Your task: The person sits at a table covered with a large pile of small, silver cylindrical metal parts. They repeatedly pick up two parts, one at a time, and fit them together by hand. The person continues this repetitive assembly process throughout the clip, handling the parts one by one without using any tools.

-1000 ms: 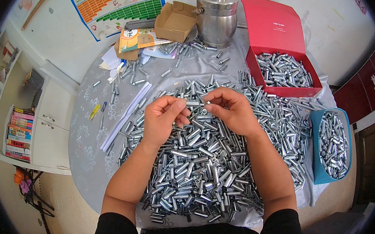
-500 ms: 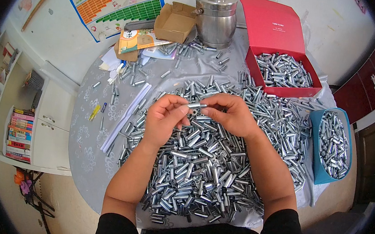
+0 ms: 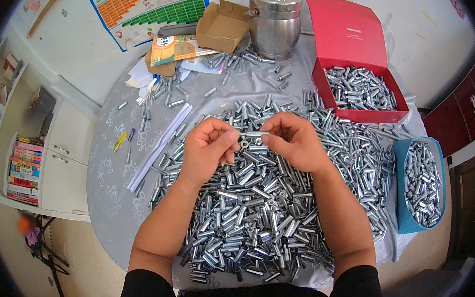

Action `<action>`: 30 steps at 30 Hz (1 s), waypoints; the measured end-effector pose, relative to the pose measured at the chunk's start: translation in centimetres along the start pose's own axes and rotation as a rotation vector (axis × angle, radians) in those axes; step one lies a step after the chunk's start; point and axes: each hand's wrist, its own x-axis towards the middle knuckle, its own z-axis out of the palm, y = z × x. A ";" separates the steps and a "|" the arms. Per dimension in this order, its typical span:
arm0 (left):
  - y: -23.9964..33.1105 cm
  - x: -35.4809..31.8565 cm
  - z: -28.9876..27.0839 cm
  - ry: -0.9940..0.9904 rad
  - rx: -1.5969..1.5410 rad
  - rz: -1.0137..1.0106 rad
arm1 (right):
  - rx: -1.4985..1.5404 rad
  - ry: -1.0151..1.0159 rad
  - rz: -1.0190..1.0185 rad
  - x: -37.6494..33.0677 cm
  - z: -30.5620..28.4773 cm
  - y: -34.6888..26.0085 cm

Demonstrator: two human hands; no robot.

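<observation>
Above a wide heap of silver metal sleeves and bolts point(image 3: 243, 216), a shiny metal sleeve point(image 3: 254, 134) spans the gap between my two hands, nearly level. My right hand point(image 3: 294, 142) pinches its right end between thumb and forefinger. The fingers of my left hand point(image 3: 211, 145) are closed at its left end, thumb against forefinger. The fingertips cover both ends, so whether a bolt sits inside cannot be seen. Just below the fingers, a small round metal ring or nut point(image 3: 244, 144) lies on the heap.
An open red box point(image 3: 357, 116) of metal pieces stands at the back right, a blue bin point(image 3: 400, 178) of them at the right edge. Farther back are a steel canister point(image 3: 274, 26) and a cardboard box point(image 3: 222, 27). White folded paper point(image 3: 159, 148) and a yellow tool point(image 3: 119, 142) lie left.
My right hand has shifted slightly right, away from the left one. More of the sleeve now shows between them, and it lies more level than before.
</observation>
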 end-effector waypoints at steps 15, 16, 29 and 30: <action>5.6 -2.2 -3.2 -0.726 0.935 0.279 | 0.051 0.124 -0.141 0.2 -0.6 0.0; 5.4 -2.7 -3.2 -0.729 0.971 0.249 | 0.058 0.125 -0.134 0.3 -0.5 0.2; 3.8 -1.9 -1.2 -0.273 0.661 0.197 | -0.283 -0.113 -0.167 -0.2 0.4 -0.6; 3.5 -1.7 -1.1 -0.245 0.656 0.221 | -0.310 -0.118 -0.188 -0.1 0.4 -0.4</action>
